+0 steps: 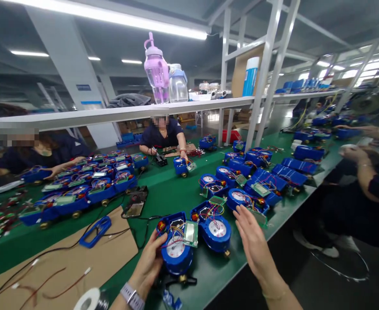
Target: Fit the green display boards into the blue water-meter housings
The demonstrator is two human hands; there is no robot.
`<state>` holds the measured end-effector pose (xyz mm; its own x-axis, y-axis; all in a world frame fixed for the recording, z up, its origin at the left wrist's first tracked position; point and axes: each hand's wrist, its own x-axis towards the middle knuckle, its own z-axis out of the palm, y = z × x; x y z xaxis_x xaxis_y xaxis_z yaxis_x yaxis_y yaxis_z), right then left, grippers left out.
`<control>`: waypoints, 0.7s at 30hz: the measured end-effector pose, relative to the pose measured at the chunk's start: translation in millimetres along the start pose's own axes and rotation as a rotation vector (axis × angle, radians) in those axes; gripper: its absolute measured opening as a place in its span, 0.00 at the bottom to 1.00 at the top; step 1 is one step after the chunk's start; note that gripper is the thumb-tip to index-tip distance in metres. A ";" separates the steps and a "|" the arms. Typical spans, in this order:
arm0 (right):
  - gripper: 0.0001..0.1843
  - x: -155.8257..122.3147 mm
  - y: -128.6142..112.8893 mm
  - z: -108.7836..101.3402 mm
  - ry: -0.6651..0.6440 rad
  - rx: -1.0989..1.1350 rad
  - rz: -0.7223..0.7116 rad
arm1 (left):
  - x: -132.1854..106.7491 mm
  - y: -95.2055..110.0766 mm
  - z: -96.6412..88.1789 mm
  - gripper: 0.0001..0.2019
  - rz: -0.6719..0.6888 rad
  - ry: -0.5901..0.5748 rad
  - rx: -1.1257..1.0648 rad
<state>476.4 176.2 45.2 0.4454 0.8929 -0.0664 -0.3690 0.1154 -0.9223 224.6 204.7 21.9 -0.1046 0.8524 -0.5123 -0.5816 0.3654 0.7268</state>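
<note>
Left hand (148,266) gripping a blue water meter (176,257); right hand (255,246) open, empty, just beside a second wired meter (237,199).

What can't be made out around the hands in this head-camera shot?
Head view:
- Dial figures on the blue water meter: too small to read.
- That meter's near side: hidden by the left hand.
- White tape roll: cut off by the bottom edge.
- Right hand's forearm: cut off by the bottom edge.
</note>
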 end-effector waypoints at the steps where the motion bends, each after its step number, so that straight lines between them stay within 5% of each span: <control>1: 0.34 13.7 3.6 5.2 0.004 0.025 0.057 | 0.9 -0.6 -1.2 0.27 -0.008 0.003 0.006; 8: 0.35 73.3 23.1 28.7 -0.093 0.043 0.233 | -3.4 8.8 -20.5 0.39 -0.097 -0.047 0.147; 12: 0.34 81.3 21.0 27.1 -0.137 0.014 0.252 | -10.4 36.4 -23.3 0.37 0.069 -0.066 0.219; 17: 0.33 80.7 22.5 24.0 -0.143 0.020 0.262 | -1.2 85.3 10.3 0.33 0.155 -0.251 0.320; 21: 0.33 79.0 22.6 22.5 -0.146 0.049 0.260 | 47.7 98.1 54.8 0.25 0.209 -0.286 0.383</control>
<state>484.8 259.2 27.6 0.2102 0.9480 -0.2390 -0.4959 -0.1073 -0.8617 206.8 301.7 93.9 0.0685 0.9703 -0.2320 -0.2290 0.2416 0.9430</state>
